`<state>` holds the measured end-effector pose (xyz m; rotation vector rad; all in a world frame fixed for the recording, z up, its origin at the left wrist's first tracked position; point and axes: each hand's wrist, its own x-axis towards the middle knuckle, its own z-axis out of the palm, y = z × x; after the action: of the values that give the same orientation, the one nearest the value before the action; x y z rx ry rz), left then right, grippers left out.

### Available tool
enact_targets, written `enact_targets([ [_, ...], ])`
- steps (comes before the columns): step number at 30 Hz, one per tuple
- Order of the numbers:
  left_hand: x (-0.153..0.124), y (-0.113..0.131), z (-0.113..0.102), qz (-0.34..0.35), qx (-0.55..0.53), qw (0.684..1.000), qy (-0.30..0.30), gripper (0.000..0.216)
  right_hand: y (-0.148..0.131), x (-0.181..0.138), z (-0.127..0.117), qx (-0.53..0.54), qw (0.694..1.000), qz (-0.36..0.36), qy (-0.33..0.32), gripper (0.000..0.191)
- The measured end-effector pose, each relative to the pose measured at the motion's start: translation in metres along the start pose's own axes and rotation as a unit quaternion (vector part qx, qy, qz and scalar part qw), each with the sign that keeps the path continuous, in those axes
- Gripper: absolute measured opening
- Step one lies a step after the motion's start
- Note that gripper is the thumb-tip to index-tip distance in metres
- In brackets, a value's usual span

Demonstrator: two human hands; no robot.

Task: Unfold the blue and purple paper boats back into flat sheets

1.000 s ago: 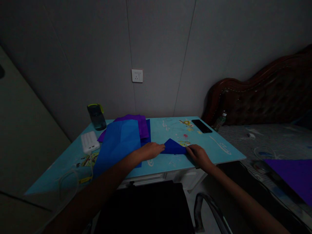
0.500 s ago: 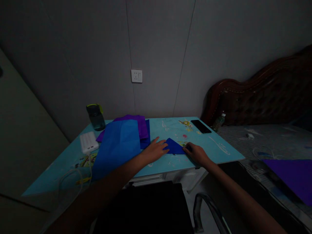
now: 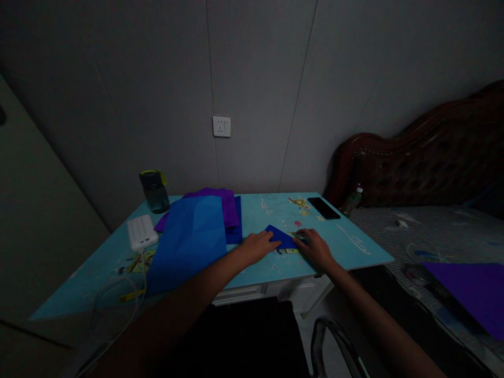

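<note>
A small piece of dark blue paper (image 3: 282, 240), folded to a triangle, lies flat near the front edge of the table. My left hand (image 3: 256, 247) rests on its left side, fingers extended and pressing down on the sheet. At the triangle's right corner, my right hand (image 3: 316, 248) has its thumb and fingers closed on the paper; the fingertips are partly hidden. Left of my left hand lies a large bright blue sheet (image 3: 191, 236), overlapping purple sheets (image 3: 230, 207) and a darker blue sheet (image 3: 235, 235).
A dark bottle (image 3: 155, 193) and a white power bank (image 3: 142, 232) with a cable stand left on the blue table (image 3: 271, 207). A black phone (image 3: 324, 208) lies at back right. Beyond are a plastic bottle (image 3: 352, 201), a bed with a purple sheet (image 3: 468, 291), and a chair armrest (image 3: 334, 336).
My left hand has moved slightly right, its fingers now lower on the triangle. My right hand's fingers have shifted a little at the right corner. The view has tilted slightly.
</note>
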<state>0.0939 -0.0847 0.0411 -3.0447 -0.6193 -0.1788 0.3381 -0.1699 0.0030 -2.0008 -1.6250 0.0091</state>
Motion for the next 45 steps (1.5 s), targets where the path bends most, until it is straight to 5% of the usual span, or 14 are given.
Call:
enact_targets([
  [8,-0.004,-0.033,0.013,0.012,-0.046,0.997,0.056,0.059,0.006,-0.008,-0.002,0.152,0.984,-0.094,-0.028,0.056],
  [15,-0.004,-0.034,0.012,-0.019,-0.018,0.994,0.102,0.053,-0.019,0.020,-0.003,0.162,0.975,-0.142,0.050,0.027],
  [21,0.001,-0.034,0.015,-0.070,-0.080,0.975,0.196,0.035,-0.061,0.041,-0.014,0.219,0.967,-0.117,0.053,0.029],
  [25,0.003,-0.039,0.005,-0.143,-0.195,0.938,0.248,0.031,-0.096,0.057,-0.014,0.318,0.937,-0.086,0.119,0.030],
  [32,-0.003,-0.055,0.004,-0.148,-0.451,0.831,0.290,0.029,-0.146,0.090,0.022,0.488,0.856,-0.029,0.170,0.050],
  [37,-0.006,-0.061,0.020,-0.200,-0.347,0.874,0.276,0.029,-0.143,0.086,0.051,0.443,0.873,-0.018,0.204,0.051],
  [41,-0.005,-0.057,0.024,-0.218,-0.296,0.890,0.270,0.034,-0.139,0.076,0.055,0.386,0.900,-0.041,0.200,0.050],
  [45,-0.003,-0.054,0.028,-0.228,-0.235,0.906,0.270,0.035,-0.140,0.072,0.054,0.389,0.894,-0.063,0.215,0.049],
])
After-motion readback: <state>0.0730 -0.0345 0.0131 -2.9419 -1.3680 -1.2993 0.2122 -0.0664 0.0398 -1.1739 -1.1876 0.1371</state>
